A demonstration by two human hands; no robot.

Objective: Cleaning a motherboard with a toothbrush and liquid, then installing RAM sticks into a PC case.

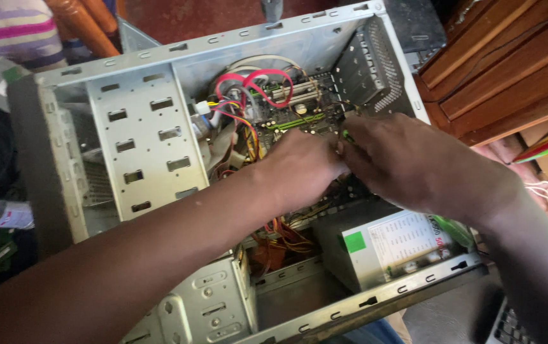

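Meeting over the motherboard point(299, 118), the left hand point(299, 169) and the right hand point(407, 162) are working deep inside an open desktop computer case point(146, 137) lying on its side. The fingertips of both hands are converging on a small green-tipped part point(346, 135) at the middle of the case; whether either hand is actually pinching it cannot be told, since the knuckles are hiding the fingertips. The left hand is curled, the right hand is arching over it with fingers bent downward.

The green circuit board is probably stiff yet fragile, best handled by its edges, clear of the slots and soldered parts. The red ribbon cables point(255, 86) looping at the far side, and the bundle of yellow and red wires point(248, 130) beside them, are looking soft and pliable, so gripping them at the plugs is the safer choice.

Nearer, at the right, a grey power supply unit point(388, 245) with a white label is sitting in the case; it is likely heavy and rigid. To the left, the perforated drive cage point(143, 143) is showing thin sheet-metal edges. Wooden furniture point(497, 64) is standing at the far right.
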